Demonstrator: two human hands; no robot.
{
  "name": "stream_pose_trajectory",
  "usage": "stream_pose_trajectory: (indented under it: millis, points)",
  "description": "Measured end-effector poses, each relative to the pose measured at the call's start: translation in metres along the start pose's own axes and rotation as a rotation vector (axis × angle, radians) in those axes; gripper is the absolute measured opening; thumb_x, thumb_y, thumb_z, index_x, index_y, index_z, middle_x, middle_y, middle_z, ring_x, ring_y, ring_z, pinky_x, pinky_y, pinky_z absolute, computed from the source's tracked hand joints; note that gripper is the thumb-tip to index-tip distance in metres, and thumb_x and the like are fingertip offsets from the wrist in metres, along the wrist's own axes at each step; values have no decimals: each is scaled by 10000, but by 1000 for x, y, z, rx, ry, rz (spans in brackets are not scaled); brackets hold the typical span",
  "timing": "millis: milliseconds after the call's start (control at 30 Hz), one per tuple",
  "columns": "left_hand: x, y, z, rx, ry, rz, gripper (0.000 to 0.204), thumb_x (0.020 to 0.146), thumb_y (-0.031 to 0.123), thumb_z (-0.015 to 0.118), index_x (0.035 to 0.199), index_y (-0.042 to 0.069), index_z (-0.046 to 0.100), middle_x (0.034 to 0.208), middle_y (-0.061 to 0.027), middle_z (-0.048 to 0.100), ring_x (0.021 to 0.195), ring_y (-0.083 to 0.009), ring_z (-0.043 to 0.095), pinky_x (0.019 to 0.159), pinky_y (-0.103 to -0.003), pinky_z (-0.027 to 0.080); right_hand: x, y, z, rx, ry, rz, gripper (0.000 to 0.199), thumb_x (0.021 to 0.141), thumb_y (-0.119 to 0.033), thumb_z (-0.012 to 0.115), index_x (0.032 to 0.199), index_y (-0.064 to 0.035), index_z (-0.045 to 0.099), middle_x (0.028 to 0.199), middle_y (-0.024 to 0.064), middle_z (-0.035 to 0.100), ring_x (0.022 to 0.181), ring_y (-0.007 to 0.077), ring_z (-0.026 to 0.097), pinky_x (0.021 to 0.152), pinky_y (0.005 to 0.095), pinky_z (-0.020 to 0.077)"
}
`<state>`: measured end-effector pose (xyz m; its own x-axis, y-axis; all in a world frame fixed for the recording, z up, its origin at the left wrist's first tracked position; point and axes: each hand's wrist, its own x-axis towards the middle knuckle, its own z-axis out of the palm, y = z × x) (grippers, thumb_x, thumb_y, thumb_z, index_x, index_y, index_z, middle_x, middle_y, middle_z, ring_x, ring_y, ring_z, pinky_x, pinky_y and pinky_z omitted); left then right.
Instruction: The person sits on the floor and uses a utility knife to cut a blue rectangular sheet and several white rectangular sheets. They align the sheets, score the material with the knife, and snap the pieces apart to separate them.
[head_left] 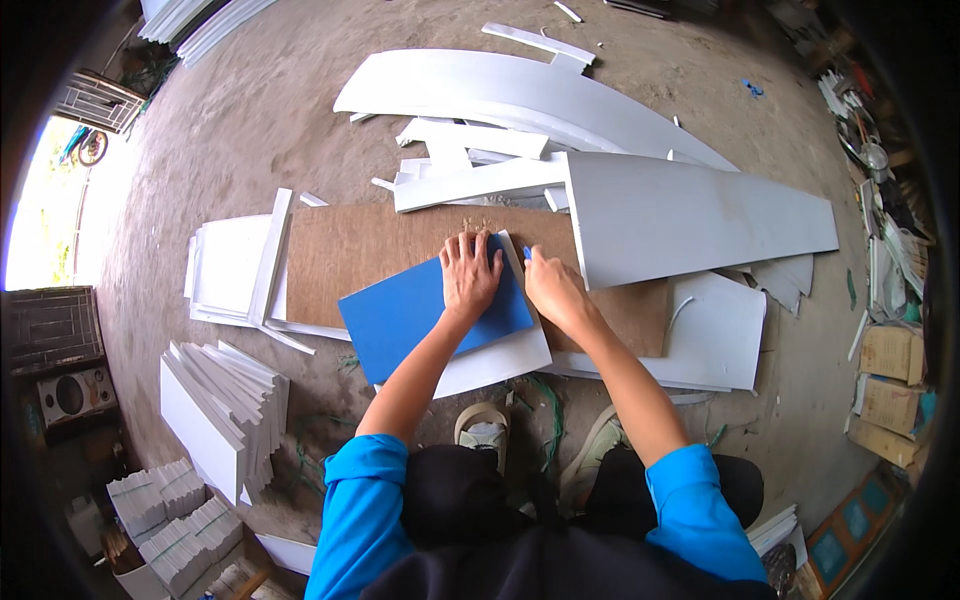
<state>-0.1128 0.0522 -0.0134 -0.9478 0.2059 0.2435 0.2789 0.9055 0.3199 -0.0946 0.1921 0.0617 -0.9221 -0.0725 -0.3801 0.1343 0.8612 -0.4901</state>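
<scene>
My left hand (470,275) lies flat with its fingers spread, pressing on a blue rectangular board (405,310). Beneath that board is a white sheet (500,362), which shows along its right side and near edge. Just past the blue board's right edge, my right hand (556,288) is closed around a small blue tool (527,253) that looks like a cutter knife. Most of the tool is hidden by the fingers, and no blade can be made out. Both boards rest at an angle on a brown wooden board (345,255).
Large white panels (700,220) and offcut strips (480,185) lie beyond and to the right of the brown board. A fanned stack of white boards (215,410) stands at the left, with bundled white pieces (180,520) nearer. Cardboard boxes (890,375) line the right side. Green strings (553,420) lie between my feet.
</scene>
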Motion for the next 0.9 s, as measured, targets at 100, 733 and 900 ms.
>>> stream_pose_trajectory:
  millis: [100,733,900]
  points:
    - [4,0,2,-7,18,0,367,793,295,537,1091,85,494,986,-131,468,939,-306,425,825,-417,343,31,4,22,-34,73,-59,262,892,-198,365,934,41,466,736,283,590,736,434,593,643,506,477]
    - [0,-2,5,-22,44,-21,365,761,215,543,1087,64,481,1005,-135,461,955,-307,424,833,-419,338,71,-18,31,-23,-352,247,258,780,-60,406,901,72,593,705,200,638,601,279,648,583,367,525]
    - [-2,-2,7,15,102,-17,317,807,265,529,1042,56,491,973,-133,472,943,-296,434,832,-405,342,-3,7,41,-39,-333,240,306,782,-75,408,1020,77,527,938,275,598,880,368,608,785,439,482]
